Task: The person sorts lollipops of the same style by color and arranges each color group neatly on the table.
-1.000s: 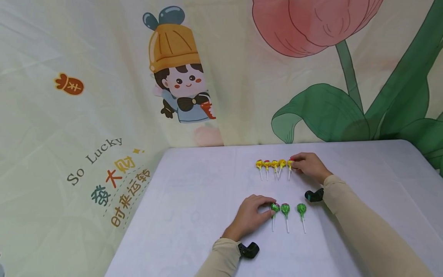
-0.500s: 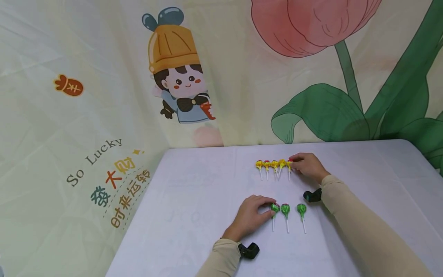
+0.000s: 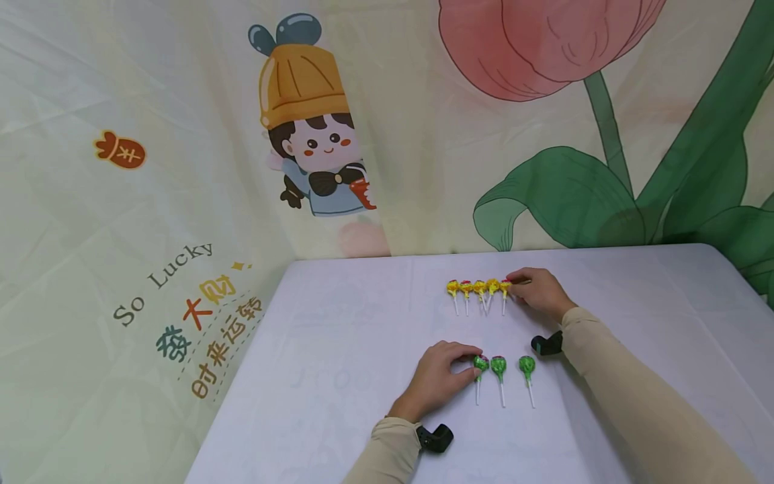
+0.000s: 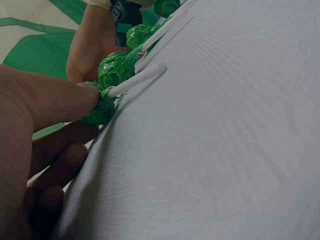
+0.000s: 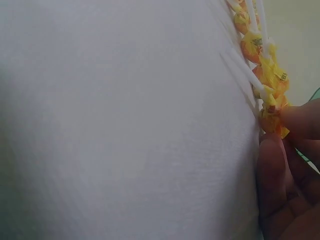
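In the head view, my left hand (image 3: 437,378) pinches the wrapped head of the leftmost green lollipop (image 3: 481,364) between thumb and fingers. Its white stick points toward me over the tabletop, as the left wrist view also shows with the lollipop head (image 4: 102,111) under the thumb. Farther back, my right hand (image 3: 540,292) holds the yellow lollipop (image 3: 505,287) at the right end of a row. In the right wrist view, thumb and fingers pinch that yellow wrapper (image 5: 272,119), partly covering it.
Two other green lollipops, a middle one (image 3: 498,366) and one set apart to the right (image 3: 527,366), lie beside the left hand. Several yellow lollipops (image 3: 465,288) line up near the back of the white-covered table (image 3: 338,403). A printed cloth (image 3: 417,134) hangs behind.
The right hand and the end yellow lollipop have shifted very slightly left, toward the row. The left hand and the green lollipops stay in place.
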### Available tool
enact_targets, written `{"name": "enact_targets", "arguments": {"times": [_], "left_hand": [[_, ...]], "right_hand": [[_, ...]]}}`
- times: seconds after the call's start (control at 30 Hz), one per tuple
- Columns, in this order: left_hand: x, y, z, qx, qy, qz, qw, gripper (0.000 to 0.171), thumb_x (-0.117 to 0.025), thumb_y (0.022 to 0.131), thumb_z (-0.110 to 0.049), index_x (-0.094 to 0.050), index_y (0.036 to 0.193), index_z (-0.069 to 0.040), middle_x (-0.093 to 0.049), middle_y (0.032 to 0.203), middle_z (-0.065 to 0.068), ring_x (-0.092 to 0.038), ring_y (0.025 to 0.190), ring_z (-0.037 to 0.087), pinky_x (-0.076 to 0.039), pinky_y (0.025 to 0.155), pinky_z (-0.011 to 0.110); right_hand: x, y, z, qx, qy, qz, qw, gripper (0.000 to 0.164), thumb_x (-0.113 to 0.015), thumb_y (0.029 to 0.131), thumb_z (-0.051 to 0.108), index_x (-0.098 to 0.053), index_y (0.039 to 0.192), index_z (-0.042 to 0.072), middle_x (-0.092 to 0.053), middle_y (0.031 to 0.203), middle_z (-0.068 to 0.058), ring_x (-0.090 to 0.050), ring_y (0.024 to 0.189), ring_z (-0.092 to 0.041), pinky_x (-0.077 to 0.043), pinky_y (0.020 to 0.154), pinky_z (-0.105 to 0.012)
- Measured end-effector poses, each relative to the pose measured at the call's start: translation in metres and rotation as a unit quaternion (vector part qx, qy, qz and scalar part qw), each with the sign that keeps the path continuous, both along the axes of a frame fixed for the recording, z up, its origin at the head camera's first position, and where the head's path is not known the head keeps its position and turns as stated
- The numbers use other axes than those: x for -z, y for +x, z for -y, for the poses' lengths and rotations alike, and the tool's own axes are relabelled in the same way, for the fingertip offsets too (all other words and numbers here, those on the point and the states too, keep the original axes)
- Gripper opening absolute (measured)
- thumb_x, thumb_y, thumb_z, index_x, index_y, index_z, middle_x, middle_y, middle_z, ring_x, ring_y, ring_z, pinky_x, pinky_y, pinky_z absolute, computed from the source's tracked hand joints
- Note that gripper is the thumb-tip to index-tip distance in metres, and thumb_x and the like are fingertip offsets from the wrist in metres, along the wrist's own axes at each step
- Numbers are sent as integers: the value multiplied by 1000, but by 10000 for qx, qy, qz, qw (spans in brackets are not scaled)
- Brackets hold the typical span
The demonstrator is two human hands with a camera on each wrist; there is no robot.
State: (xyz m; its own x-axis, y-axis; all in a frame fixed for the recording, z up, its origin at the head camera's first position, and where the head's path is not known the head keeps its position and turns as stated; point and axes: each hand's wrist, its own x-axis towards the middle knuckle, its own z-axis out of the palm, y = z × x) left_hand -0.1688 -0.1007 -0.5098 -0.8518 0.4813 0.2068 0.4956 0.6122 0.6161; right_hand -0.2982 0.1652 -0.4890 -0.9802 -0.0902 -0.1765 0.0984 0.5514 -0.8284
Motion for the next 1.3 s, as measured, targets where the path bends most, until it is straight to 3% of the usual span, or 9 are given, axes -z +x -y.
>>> {"name": "enact_targets", "arguments": {"times": [0.53,0.97,1.3], "left_hand": [[-1,0,0,-11,19,-31,10000,30,-73,92,-31,-72,122,-27,-67,116,-18,-56,103,2,-46,89,26],[0,0,0,-6,32,-92,10000,30,-73,92,-30,-72,121,-26,-68,114,-18,-56,101,2,-45,88,24],[0,0,-1,-37,34,-7,10000,29,-73,92,-31,-72,121,-27,-67,114,-19,-56,102,1,-46,88,25]], "right_hand": [[0,2,0,82,-67,-9,9999,40,-60,100,23,-59,136,5,-58,129,-17,-57,99,-29,-54,82,-32],[-3,5,0,326,-232,197,9990,42,-57,102,25,-56,138,5,-58,130,-17,-57,106,-29,-52,93,-39],[0,3,2,265,-85,-24,9996,38,-61,98,22,-61,133,7,-59,131,-16,-57,101,-29,-52,85,-36]]}}
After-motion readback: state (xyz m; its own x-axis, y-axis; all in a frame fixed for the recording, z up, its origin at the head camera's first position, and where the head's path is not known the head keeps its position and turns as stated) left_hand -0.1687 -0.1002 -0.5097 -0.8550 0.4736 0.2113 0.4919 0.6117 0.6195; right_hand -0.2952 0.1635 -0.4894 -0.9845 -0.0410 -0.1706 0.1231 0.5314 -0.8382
